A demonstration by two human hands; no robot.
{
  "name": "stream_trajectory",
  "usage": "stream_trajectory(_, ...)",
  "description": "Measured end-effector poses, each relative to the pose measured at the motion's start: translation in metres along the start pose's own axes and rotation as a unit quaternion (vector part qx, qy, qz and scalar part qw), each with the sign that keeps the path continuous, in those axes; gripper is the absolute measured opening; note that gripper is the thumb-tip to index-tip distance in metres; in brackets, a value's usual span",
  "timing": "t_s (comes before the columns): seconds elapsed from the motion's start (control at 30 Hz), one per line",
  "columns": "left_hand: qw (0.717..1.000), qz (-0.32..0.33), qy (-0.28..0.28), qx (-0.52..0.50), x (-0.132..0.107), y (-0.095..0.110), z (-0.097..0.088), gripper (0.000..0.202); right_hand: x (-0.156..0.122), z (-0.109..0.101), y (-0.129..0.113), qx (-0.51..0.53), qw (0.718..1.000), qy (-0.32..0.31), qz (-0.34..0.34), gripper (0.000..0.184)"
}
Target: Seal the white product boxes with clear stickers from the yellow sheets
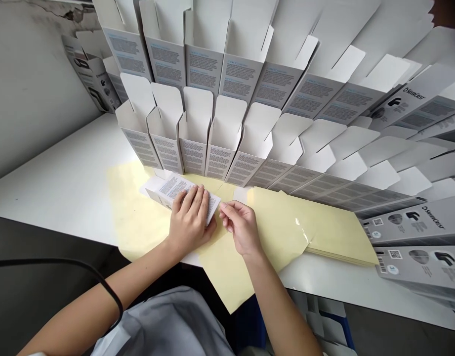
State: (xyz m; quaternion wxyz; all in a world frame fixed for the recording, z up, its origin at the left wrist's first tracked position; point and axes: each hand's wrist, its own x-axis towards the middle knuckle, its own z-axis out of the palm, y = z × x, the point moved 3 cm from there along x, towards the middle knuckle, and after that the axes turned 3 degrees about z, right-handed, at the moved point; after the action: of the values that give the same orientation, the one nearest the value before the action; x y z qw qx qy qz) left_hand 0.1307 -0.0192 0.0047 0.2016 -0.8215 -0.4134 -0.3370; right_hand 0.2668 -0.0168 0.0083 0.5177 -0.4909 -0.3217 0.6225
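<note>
While a carton [174,189] is being clamped by the left hand [190,220], right fingertips [223,207] are hovering beside it. Opened cartons [223,136] are standing behind.

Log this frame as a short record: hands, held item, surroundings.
left hand: left hand holds a white printed carton against yellow sheets
right hand: right hand at the carton's edge; grip unclear
behind: upright open white cartons
right side: flat SilverCrest cartons
surface: white table
</note>
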Motion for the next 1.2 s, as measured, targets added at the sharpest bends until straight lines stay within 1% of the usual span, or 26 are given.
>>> stream_trajectory(0.13, 1.0, -0.003, -0.002, -0.007, 0.0001, -0.0001, 0.0003, 0.06, 0.0016, 0.002, 0.0023, 0.001, 1.0, -0.009, 0.008, 0.031)
stream_trajectory(0.43, 1.0, -0.009, -0.006, -0.008, -0.0018, -0.0002, 0.0016, 0.062, 0.0017, -0.0012, 0.0043, -0.006, 1.0, -0.006, 0.021, 0.034)
stream_trajectory(0.63, 1.0, -0.011, -0.007, -0.009, -0.0017, -0.0004, 0.0005, 0.064, 0.0007, -0.0003, 0.0024, 0.003, 1.0, -0.023, 0.013, 0.031)
stream_trajectory(1.0, 1.0, -0.007, -0.001, 0.001, -0.0004, 0.0006, -0.0003, 0.058, 0.0024, -0.0024, 0.0064, 0.002, 0.999, -0.033, 0.023, 0.029)
stream_trajectory(1.2, 1.0, -0.013, -0.005, -0.013, -0.0016, -0.0004, 0.0002, 0.064, 0.0029, -0.0029, 0.0081, -0.018, 0.999, -0.033, 0.022, 0.032)
